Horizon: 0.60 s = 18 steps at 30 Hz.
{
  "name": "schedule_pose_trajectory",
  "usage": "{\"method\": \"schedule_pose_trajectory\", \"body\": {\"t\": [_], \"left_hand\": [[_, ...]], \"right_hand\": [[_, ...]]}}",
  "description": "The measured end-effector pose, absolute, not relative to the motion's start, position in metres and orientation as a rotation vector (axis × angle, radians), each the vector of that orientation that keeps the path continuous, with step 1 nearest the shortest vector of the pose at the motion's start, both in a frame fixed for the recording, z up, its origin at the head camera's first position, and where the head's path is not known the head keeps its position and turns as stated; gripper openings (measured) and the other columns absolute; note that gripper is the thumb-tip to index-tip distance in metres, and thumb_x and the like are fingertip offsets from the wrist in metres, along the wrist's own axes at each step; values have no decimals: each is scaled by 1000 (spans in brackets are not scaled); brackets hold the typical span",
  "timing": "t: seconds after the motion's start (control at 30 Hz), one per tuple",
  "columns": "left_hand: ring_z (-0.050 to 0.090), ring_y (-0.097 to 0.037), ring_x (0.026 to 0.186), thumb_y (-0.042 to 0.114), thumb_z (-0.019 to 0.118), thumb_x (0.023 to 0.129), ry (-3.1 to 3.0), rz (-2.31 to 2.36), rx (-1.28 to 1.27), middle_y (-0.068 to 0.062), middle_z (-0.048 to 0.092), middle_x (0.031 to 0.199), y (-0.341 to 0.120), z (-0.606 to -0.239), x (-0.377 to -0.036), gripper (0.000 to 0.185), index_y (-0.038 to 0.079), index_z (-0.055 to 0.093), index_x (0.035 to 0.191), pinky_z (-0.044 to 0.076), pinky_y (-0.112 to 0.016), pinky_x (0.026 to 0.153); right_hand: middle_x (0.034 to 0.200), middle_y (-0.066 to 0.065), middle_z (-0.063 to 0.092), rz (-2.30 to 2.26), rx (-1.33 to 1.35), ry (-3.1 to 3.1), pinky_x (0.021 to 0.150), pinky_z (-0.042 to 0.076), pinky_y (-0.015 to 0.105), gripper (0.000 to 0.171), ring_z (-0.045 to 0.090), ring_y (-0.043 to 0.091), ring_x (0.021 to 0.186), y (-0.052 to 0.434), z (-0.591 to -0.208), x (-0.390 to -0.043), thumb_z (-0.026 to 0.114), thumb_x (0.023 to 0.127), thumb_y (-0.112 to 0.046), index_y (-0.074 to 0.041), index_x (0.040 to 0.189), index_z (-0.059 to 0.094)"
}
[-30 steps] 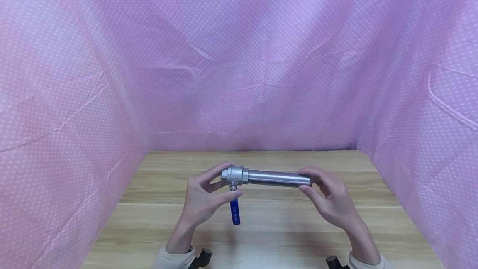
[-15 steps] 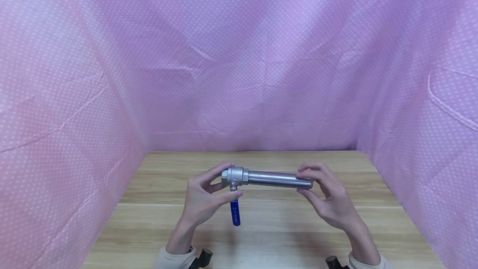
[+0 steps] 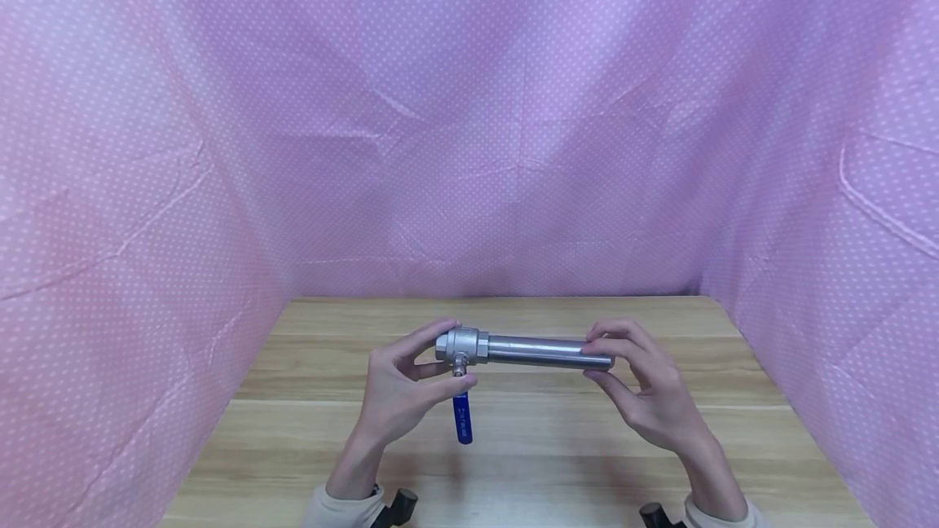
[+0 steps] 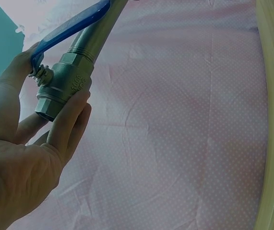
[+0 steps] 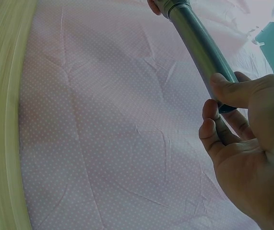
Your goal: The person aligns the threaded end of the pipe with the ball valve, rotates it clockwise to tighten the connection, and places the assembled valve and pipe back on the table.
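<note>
A silver ball valve [image 3: 464,345] with a blue lever handle [image 3: 462,420] is held up over the table by my left hand [image 3: 396,389]. The thumb lies at the handle's base while the fingers reach round the valve body [image 4: 72,79]. A straight steel pipe [image 3: 539,351] runs from the valve's right end, nearly level, with threads showing at the joint in the left wrist view. At the pipe's free end, my right hand [image 3: 653,393] pinches it between thumb below and fingers above. The right wrist view shows that thumb pressed along the pipe [image 5: 201,48] near its open end.
Below the hands is a light wood-grain table [image 3: 513,446]. Pink dotted cloth [image 3: 499,145] rises behind it and along both sides. Black wrist mounts [image 3: 399,505] sit at the sleeves.
My right fingers have shifted on the pipe's end, with the index finger lifted and spread upward. The pipe's right end has dipped very slightly. My left hand keeps its hold on the valve.
</note>
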<state>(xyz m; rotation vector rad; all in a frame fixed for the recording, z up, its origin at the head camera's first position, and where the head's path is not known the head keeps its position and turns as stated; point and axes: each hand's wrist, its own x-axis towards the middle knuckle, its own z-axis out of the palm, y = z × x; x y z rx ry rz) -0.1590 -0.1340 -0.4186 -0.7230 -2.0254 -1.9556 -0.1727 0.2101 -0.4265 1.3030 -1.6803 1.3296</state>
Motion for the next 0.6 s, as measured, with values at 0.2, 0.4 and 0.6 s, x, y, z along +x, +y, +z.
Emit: {"method": "schedule_pose_trajectory", "body": {"t": [0.2,0.4,0.6], "left_hand": [[75,-12,134,-9,96,80,-2029,-1935,-725,-24,76,144,-134,-419,-160,68,-4,72,143,73,-40,101],[74,-12,135,-10,95,80,-2018,-1939,-729,-25,76,143,-134,-419,-160,68,-4,72,143,72,-40,103],[74,-12,135,-10,96,80,-2022,-1948,-715,-23,76,144,-133,-419,-160,69,4,75,144,72,-39,103]], "right_hand": [[124,22,66,1320,1297,-1682,97,63,13,28,66,16,121,210,-427,-173,76,107,-6,19,117,69],[123,23,66,1320,1306,-1674,99,63,13,26,66,17,121,209,-426,-174,77,105,-1,20,117,69],[122,23,68,1305,1294,-1680,99,63,13,27,67,16,120,210,-426,-174,78,105,-3,20,117,70]]}}
